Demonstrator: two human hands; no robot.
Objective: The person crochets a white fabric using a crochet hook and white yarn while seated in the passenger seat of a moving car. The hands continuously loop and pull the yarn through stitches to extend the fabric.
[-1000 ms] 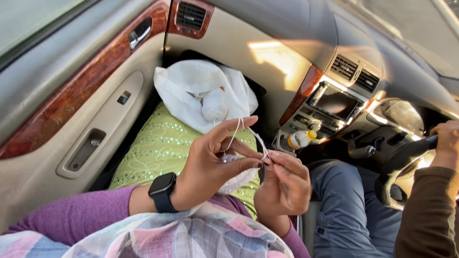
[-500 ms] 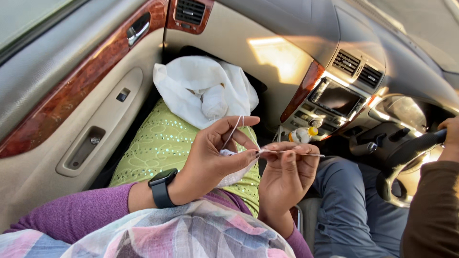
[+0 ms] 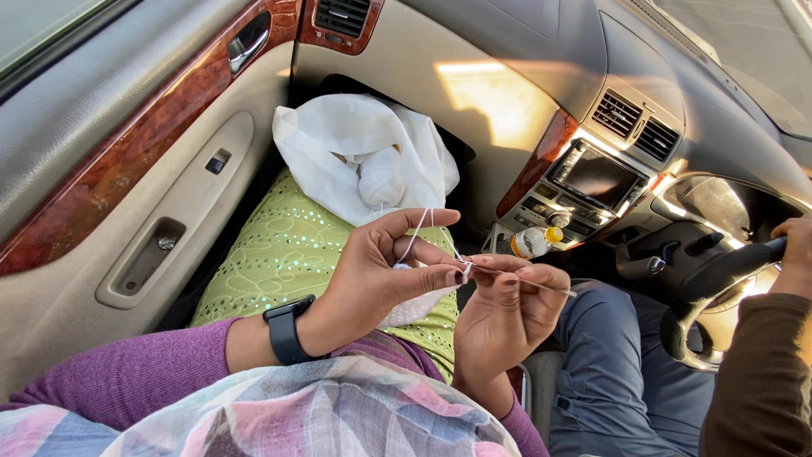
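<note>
My left hand [image 3: 381, 271] pinches a small white crochet piece [image 3: 410, 309] between thumb and fingers. A white yarn strand [image 3: 417, 228] runs over its raised index finger. My right hand [image 3: 503, 326] holds a thin crochet hook [image 3: 541, 286] level, its tip at the work by my left fingertips. The yarn leads back to a white yarn ball [image 3: 381, 178] inside an open white bag [image 3: 330, 140] on my lap. A black smartwatch [image 3: 283, 332] is on my left wrist.
I sit in a car's passenger seat, with the door panel [image 3: 152, 178] to my left and green sequinned fabric [image 3: 271, 254] over my legs. A dashboard screen [image 3: 596, 176] and a bottle [image 3: 533, 243] are ahead. Another person's hand [image 3: 795, 254] grips the steering wheel [image 3: 719, 283].
My right hand has drawn slightly right and turned, so the hook now lies level at the work. My left index finger has straightened, holding the yarn up. The other person's hand stays on the wheel.
</note>
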